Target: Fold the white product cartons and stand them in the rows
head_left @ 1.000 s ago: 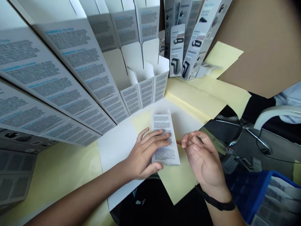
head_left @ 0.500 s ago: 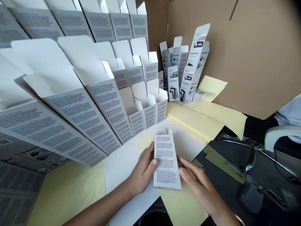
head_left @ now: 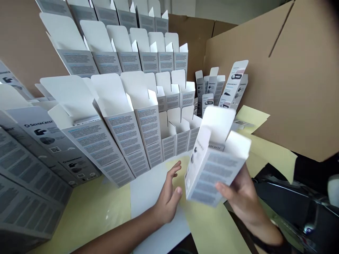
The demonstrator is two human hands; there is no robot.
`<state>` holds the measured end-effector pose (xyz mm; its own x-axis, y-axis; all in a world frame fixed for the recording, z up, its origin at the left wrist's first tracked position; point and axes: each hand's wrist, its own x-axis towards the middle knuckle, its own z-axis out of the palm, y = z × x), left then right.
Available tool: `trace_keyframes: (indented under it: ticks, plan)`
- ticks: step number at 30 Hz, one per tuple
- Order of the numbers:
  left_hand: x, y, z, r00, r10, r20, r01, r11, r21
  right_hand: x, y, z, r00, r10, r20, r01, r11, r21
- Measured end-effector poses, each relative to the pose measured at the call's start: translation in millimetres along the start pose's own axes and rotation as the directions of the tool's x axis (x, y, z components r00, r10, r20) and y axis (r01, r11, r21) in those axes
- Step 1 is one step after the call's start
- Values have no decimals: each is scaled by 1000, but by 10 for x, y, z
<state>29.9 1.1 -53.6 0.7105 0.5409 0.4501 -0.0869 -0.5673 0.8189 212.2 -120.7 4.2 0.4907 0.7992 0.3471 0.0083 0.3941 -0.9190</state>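
Note:
A white printed carton (head_left: 213,173) with its top flaps raised is held up off the table, tilted, by my right hand (head_left: 242,197). The thumb presses on its text side while the other fingers are hidden behind it. Something grey with lettering shows just inside the carton's opening. To the left of it, my left hand (head_left: 168,197) is open, fingers apart, touching nothing. Rows of similar open-topped cartons (head_left: 124,137) stand upright beyond my left hand, stacked in tiers.
More cartons (head_left: 233,84) lean at the back right against a brown cardboard wall (head_left: 291,77). Yellow paper sheets (head_left: 278,151) and a white sheet (head_left: 144,197) cover the table. Dark equipment (head_left: 296,211) lies at the right, and closely stacked cartons (head_left: 29,183) stand at the near left.
The carton has been lifted and turned in my right hand, so its open top now shows. My left hand has let go of it. The view has shifted up and left.

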Motion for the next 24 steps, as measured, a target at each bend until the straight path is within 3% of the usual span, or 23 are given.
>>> trace_keyframes:
  ticks: [2, 4, 6, 10, 14, 24]
  plan:
    - [20, -32, 9, 986, -108, 129, 83, 978, 190, 337, -92, 1, 984, -176, 5, 176, 984, -18]
    - [28, -49, 31, 949, -147, 278, 32, 924, 382, 687, -197, 42, 960, -273, 57, 275, 961, -32]
    - [24, -52, 53, 923, -138, 360, -58, 873, 485, 1015, -311, 128, 953, -283, 108, 290, 956, -50]
    - [8, -63, 69, 917, -102, 385, -117, 855, 505, 1532, -484, 379, 938, -282, 201, 286, 958, 7]
    - [2, -84, 63, 923, -99, 373, -112, 857, 503, 1857, -485, 570, 940, -259, 222, 240, 965, 107]
    - [-22, -151, 81, 934, -57, 353, -125, 873, 472, 2146, -260, 770, 944, -220, 246, 186, 970, 154]
